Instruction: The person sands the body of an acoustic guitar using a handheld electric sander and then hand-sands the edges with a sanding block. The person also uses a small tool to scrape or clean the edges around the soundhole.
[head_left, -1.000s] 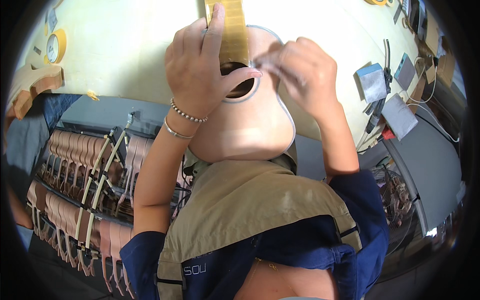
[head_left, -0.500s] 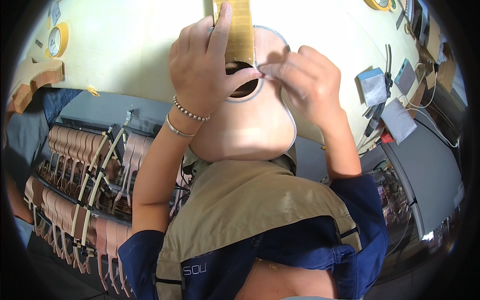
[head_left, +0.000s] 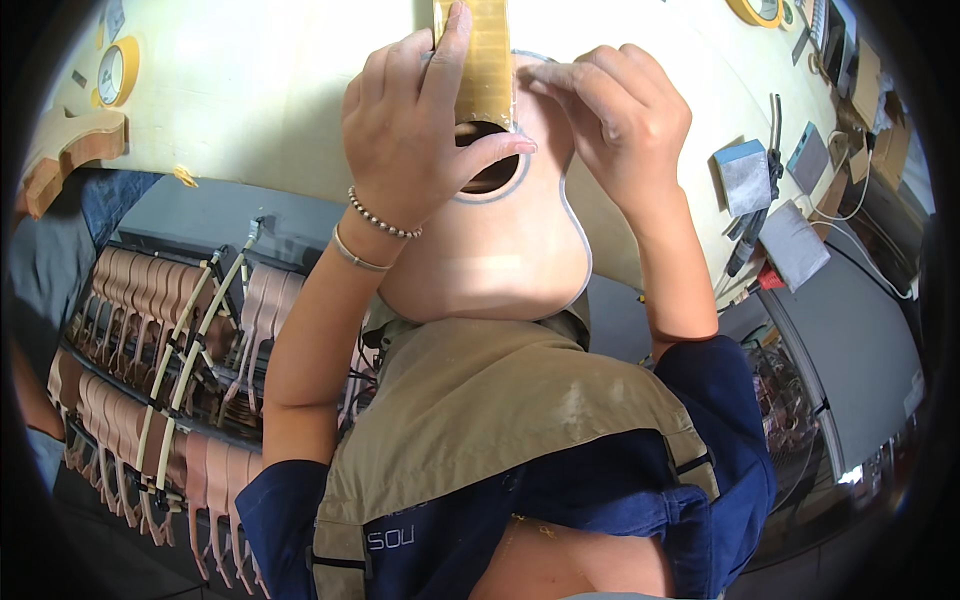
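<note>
A small guitar body of pale unfinished wood, with a dark edge line and a round sound hole, lies in front of me, its lower end near my apron. Its neck, with a yellow covering on top, points away. My left hand lies over the body's left side, fingers stretched out. Its index finger runs along the neck and its thumb reaches across the sound hole. My right hand hovers at the upper right of the body, thumb and index finger pinched together; whatever is between them is too small to make out.
Yellow tape rolls sit on the pale table. A carved wooden piece rests at its left edge. Sanding blocks and a black hose lie at right. Below left, a rack carries several wooden parts. A person's leg shows far left.
My right hand has moved up and away from the sound hole's edge and the left thumb, toward the body's upper right. My left hand stays nearly in place.
</note>
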